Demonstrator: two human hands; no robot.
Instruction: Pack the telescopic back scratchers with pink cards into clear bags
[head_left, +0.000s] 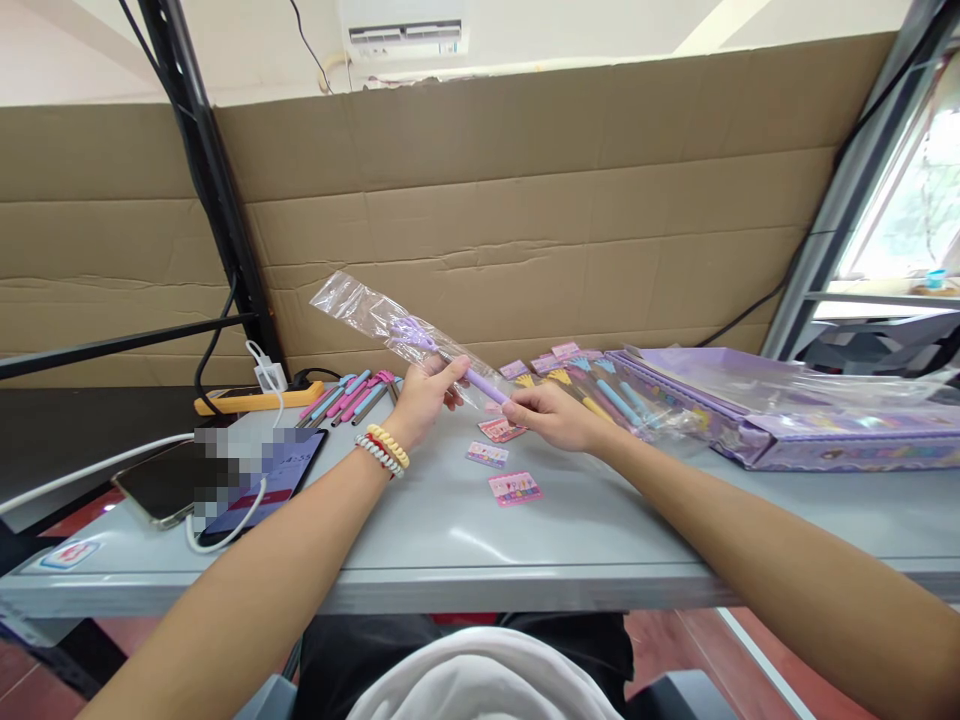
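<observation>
Purple stick (484, 385) diagonal, head (412, 333) upper-left

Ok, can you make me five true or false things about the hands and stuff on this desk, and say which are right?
1. The left hand and right hand both hold the purple stick. True.
2. The bracelets are on the right arm. False: they are on the left arm.
3. The small cards lie on the floor. False: they lie on the grey desk.
4. A clear wrapper covers the purple stick's fancy end. True.
5. The lilac box is on the left side of the desk. False: it is on the right side.
</observation>
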